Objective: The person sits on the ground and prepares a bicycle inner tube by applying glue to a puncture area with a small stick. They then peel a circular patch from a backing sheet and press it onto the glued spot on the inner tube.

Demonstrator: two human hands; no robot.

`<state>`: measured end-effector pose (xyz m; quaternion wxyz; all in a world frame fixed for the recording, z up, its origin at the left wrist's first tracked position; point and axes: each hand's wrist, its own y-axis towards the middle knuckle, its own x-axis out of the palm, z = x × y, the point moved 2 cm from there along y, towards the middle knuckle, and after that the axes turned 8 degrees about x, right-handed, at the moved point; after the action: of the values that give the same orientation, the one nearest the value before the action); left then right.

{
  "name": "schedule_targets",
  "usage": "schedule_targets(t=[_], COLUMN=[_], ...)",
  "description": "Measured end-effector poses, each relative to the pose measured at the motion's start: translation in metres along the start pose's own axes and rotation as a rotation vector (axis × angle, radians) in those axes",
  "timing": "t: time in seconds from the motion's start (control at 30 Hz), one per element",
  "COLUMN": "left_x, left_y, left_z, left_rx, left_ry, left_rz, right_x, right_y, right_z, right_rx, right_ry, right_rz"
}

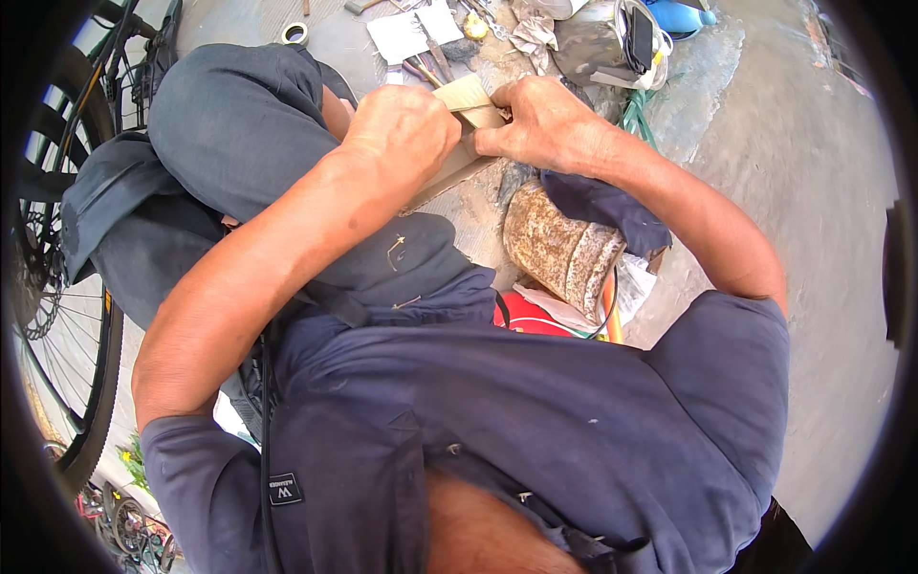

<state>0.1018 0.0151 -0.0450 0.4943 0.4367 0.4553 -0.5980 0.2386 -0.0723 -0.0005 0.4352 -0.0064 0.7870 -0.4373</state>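
A flat tan strip [465, 94], its material unclear, lies between my two hands, bent or overlapping where it slopes down to the right. My left hand [406, 122] is closed in a fist at its left end. At the other end, the thumb and fingers of my right hand [547, 122] pinch its edge. Below the hands is a flat greyish-brown board [457, 174], partly hidden by my left hand and wrist. Just beyond the strip, a thin-handled tool [438, 59] and other small tools rest near white paper sheets [400, 36].
A rusty curved metal piece [555, 239] lies by dark cloth [612, 212] and a red object [531, 314]. Far right stand a dirty bucket [598, 48] and a blue bottle [679, 16]. A tape roll [295, 33] lies far left; a bicycle wheel [96, 364] borders the left side.
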Motion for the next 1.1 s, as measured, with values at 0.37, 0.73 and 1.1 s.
schedule_targets(t=[0.37,0.73,1.1], left_x=[-0.016,-0.035,-0.023], left_y=[-0.010,-0.013,-0.014], left_z=[-0.019,-0.039,-0.069], left_rx=[0.187,0.077,0.110], left_ry=[-0.263,-0.687,-1.242], left_rz=[0.098,-0.134,-0.060], right_x=[-0.004,-0.011,0.012], right_y=[-0.012,-0.012,-0.006], right_z=[0.015,0.012,0.027], right_rx=[-0.105,0.035,0.186], right_ry=[0.115,0.227,0.535], right_rz=[-0.043,-0.200,-0.135])
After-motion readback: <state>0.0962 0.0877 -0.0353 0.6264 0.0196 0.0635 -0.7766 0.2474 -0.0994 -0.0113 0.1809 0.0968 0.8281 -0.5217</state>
